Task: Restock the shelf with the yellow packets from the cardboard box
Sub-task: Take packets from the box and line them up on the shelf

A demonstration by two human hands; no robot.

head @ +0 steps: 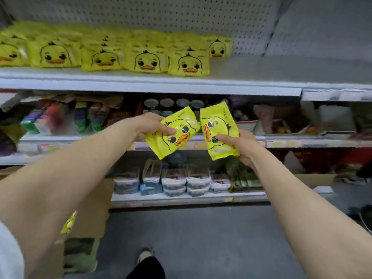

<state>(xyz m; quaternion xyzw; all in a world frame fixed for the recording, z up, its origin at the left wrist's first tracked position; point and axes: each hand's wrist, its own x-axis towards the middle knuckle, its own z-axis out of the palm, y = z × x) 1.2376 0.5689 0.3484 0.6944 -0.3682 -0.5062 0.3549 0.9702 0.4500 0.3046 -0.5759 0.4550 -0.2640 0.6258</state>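
Observation:
My left hand pinches a yellow duck-face packet, thumb on its front, tilted in mid-air. Right beside it, my right hand grips a second yellow packet, held almost upright with the duck face turned sideways. Both packets hover in front of the middle shelves, below the top shelf. On that shelf, rows of the same yellow packets stand from the left edge to about the middle. The cardboard box sits on the floor at lower left, mostly behind my left forearm, with a yellow packet peeking out.
The top shelf's right half is bare grey metal backed by pegboard. Lower shelves hold colourful boxes, jars and stacked plastic containers. A second cardboard box lies at right. My foot stands on the grey floor.

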